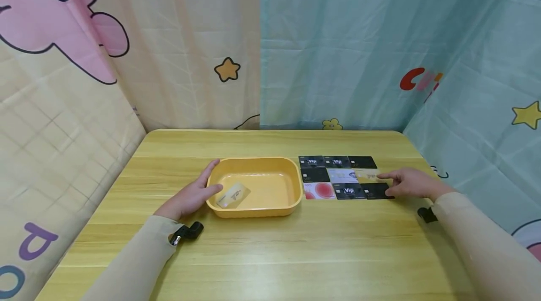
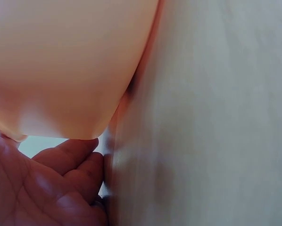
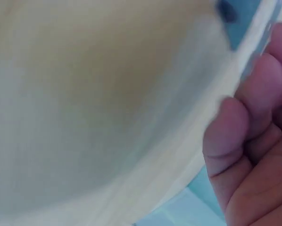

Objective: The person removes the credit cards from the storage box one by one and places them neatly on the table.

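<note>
A yellow plastic tray (image 1: 254, 212) sits on the table with one pale gold card (image 1: 234, 195) lying tilted at its left end. My left hand (image 1: 186, 200) holds the tray's left side, thumb over the rim and the other fingers along the outside. In the left wrist view, loosely bent fingers (image 2: 79, 165) lie close to the tray's outer wall (image 2: 61, 70). To the right, several cards lie in three rows. My right hand (image 1: 412, 183) touches the right end of these rows, index finger at a gold card (image 1: 365, 175), thumb at a black card (image 1: 375, 191).
Black Vip cards (image 1: 312, 161) and a white card with a red circle (image 1: 320, 190) lie among the rows, right beside the tray. The wooden table (image 1: 270, 254) meets printed curtains (image 1: 329, 57) at its back and sides.
</note>
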### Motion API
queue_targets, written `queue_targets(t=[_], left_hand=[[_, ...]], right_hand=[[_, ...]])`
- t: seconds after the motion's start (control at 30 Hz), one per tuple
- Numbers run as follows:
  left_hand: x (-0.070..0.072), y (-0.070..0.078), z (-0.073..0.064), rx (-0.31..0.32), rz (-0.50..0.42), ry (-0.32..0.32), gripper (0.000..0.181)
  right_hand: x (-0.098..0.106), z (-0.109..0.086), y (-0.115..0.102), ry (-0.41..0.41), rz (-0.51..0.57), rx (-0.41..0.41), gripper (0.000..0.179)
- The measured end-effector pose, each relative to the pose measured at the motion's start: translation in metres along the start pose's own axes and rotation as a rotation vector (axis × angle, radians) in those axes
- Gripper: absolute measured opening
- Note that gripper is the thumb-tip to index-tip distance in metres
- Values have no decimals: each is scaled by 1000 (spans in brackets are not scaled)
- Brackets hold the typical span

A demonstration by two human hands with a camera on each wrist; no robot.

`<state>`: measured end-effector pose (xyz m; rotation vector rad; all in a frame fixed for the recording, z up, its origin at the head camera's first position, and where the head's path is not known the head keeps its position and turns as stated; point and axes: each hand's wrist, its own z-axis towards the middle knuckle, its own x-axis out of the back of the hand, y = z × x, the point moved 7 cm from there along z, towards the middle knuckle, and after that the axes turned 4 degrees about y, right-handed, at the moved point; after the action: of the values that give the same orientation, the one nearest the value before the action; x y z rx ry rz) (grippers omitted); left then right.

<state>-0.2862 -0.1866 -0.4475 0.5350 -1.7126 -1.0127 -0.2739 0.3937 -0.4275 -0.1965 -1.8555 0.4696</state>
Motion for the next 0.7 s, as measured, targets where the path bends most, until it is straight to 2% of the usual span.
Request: queue_targets(t=[0.1,0.47,0.7], left_hand=[[0,0,0,3,6,-1,80],[0,0,-1,18,25,-2,79],[0,1,-2,15,15,-1,80]], right_hand=[[7,5,-11,15,-10,-8,67],[27,29,-80,43,-82,93,64],[28,49,-115,3,-74,136,70]])
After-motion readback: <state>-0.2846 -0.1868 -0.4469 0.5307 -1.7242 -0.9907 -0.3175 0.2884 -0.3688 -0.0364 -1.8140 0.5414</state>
